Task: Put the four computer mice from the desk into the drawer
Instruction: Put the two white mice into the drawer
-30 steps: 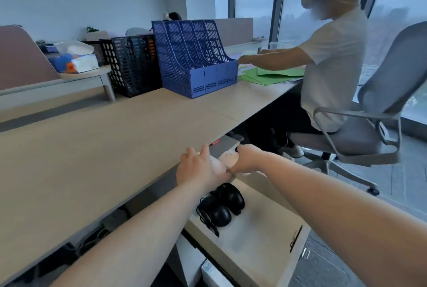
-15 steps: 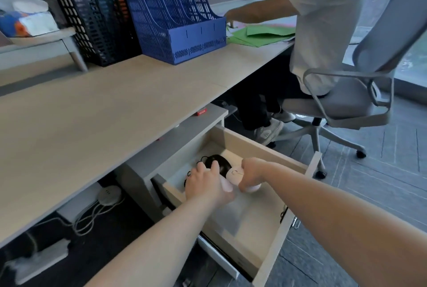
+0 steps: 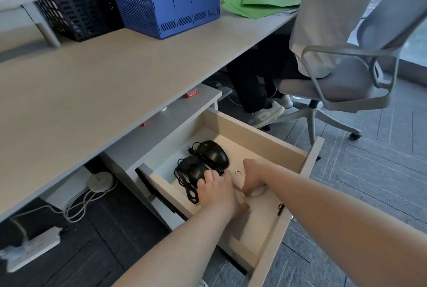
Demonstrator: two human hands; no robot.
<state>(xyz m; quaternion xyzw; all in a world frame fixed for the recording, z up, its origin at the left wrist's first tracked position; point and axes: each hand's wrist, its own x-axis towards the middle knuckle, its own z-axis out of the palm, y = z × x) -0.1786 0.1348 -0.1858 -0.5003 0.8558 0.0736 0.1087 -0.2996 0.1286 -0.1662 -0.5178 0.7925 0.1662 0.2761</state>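
1. Fingers (image 3: pixel 209 177) of the left hand (image 3: pixel 219 192) are spread flat and relaxed, palm down inside the drawer (image 3: pixel 309 159), tips just touching the nearer black mouse (image 3: pixel 193 171). Can't really tell if there's anything under the palm, it's covered.
2. Right hand (image 3: pixel 253 179) is just right of the left one, fingers curled around a pale mouse (image 3: pixel 257 192) that's down on the drawer floor. Only a sliver of it peeks out under the hand, so the grip looks closed on it.
3. Drawer is pulled out wide, sticking toward the near right from under the counter (image 3: pixel 92 92). A little wire loop (image 3: pixel 239 173) sits on the drawer floor just past the right hand.
4. Both black mice are toward the far left of the drawer, side by side and touching, the second black mouse (image 3: pixel 213 152) a bit farther in. Their black cables (image 3: pixel 187 186) are bunched up along the left side.
5. Down on the floor to the left there's a round white hub (image 3: pixel 100 181) with cords and a white power strip (image 3: pixel 30 249).
6. Farther back, the counter top has a blue file rack (image 3: pixel 166 2) and a black file rack (image 3: pixel 69 2) beside it on the left.
7. Far right, green papers (image 3: pixel 258 2) on the counter, and another person in a white shirt sitting on a grey office chair (image 3: pixel 346 78).
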